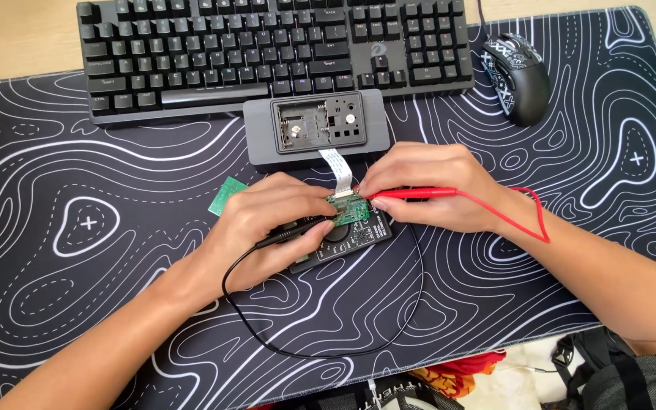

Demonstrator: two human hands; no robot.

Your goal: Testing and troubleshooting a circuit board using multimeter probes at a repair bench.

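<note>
My left hand [271, 220] grips a black test probe [298, 228], its tip touching a small green circuit board [347, 207]. My right hand [430, 186] pinches a red test probe [411, 193], with the tip on the same board. The board lies on a black multimeter [351, 239], mostly hidden under my hands. A white flat ribbon cable [337, 167] runs from the board to an opened grey device [316, 129] just behind it. The black lead [328, 353] loops toward me and the red lead [537, 216] curves over my right wrist.
A black keyboard [267, 45] lies at the back and a patterned black mouse [518, 64] at the back right. A second green board [229, 195] peeks out left of my left hand. All rests on a black desk mat with white contour lines [77, 228]. Bags lie at the near edge.
</note>
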